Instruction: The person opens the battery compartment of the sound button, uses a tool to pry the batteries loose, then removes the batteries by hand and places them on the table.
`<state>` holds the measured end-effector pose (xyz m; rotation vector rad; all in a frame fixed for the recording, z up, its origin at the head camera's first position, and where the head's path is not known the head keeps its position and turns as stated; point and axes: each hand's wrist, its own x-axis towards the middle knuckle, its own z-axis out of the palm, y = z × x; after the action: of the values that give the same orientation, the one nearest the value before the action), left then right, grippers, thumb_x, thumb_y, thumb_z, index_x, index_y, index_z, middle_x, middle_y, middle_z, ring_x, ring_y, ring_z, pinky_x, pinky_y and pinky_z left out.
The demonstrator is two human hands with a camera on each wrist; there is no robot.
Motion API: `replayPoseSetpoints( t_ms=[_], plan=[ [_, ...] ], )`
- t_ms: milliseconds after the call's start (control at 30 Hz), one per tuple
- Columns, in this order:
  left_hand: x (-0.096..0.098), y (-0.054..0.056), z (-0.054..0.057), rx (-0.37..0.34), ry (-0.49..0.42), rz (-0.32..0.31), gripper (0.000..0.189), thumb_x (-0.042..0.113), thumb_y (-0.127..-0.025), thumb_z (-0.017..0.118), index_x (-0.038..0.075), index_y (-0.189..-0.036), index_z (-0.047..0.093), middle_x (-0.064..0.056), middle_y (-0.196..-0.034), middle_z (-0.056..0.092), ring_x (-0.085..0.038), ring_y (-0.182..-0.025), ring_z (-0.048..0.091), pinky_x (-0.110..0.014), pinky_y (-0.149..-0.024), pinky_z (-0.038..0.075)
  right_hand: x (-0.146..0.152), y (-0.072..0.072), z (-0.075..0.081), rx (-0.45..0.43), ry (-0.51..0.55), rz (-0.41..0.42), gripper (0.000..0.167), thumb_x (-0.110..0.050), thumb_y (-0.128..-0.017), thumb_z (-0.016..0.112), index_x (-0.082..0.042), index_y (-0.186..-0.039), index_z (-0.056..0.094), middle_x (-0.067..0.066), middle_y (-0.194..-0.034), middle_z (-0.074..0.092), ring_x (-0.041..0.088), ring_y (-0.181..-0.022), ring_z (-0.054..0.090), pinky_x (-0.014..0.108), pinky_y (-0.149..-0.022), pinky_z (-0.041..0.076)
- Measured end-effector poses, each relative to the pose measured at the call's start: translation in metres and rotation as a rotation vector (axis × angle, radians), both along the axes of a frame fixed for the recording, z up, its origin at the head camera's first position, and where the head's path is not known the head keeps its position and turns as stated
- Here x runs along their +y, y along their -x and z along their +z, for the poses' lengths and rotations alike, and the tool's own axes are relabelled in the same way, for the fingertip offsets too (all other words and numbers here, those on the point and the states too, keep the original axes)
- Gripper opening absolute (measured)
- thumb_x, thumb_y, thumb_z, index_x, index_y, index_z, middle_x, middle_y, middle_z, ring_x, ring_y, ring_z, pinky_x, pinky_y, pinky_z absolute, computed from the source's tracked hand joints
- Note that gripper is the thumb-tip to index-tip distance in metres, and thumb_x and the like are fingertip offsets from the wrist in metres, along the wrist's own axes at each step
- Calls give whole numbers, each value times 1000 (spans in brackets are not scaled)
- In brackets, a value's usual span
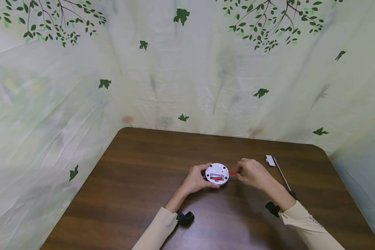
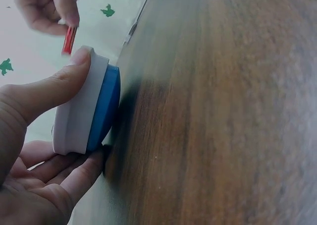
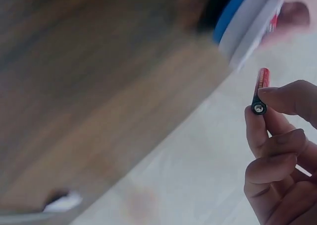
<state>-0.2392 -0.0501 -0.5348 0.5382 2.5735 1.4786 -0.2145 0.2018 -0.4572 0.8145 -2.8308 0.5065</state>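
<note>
My left hand (image 1: 194, 179) grips a round device (image 1: 216, 168) by its rim, thumb on the near side and fingers round the far side. The device has a white perforated face turned up and a blue part (image 2: 105, 108) beneath. In its open battery compartment lies one red battery (image 1: 217, 178). Just right of the device, my right hand (image 1: 253, 173) pinches a second battery (image 3: 262, 86), red with a dark end, between thumb and fingers. That battery points toward the device; the right wrist view shows a gap between them.
A small white cover (image 1: 270, 160) lies on the brown table (image 1: 162, 149) beyond my right hand. Beside it is a screwdriver (image 1: 282, 173) with a thin metal shaft, its dark handle partly hidden by my right forearm. A leaf-printed cloth (image 1: 206, 69) hangs behind the table.
</note>
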Motion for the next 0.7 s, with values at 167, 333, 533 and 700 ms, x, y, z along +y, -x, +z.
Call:
replayPoseSetpoints(
  t_ms=[167, 333, 533, 700],
  plan=[
    [-1, -1, 0, -16, 11, 15, 91, 29, -65, 101, 5, -143, 61, -15, -144, 64, -38, -137, 50, -50, -114, 43, 43, 0, 16, -13, 16, -60, 13, 2, -79, 81, -7, -83, 73, 2, -82, 69, 13, -68, 65, 25, -57, 51],
    [-2, -1, -2, -8, 4, 1, 90, 30, -65, 100, 6, -143, 62, -17, -142, 65, -36, -138, 54, -49, -115, 44, 89, 5, 27, -78, 26, -208, 6, -3, -84, 79, -5, -86, 74, 5, -82, 73, 13, -67, 61, 27, -57, 47],
    [1, 0, -5, -9, -3, -13, 91, 29, -65, 101, 4, -143, 61, -16, -141, 65, -31, -137, 57, -44, -114, 47, 140, 9, 30, -129, 74, -409, 11, -11, -87, 78, -1, -91, 76, 12, -82, 76, 19, -69, 64, 31, -58, 46],
    [3, 1, -3, 14, -10, -16, 90, 29, -64, 101, 4, -142, 63, -17, -140, 67, -31, -135, 59, -47, -115, 46, 174, 13, 20, -87, 130, -535, 17, -14, -88, 75, 3, -91, 77, 17, -81, 75, 19, -63, 62, 32, -54, 46]
  ],
)
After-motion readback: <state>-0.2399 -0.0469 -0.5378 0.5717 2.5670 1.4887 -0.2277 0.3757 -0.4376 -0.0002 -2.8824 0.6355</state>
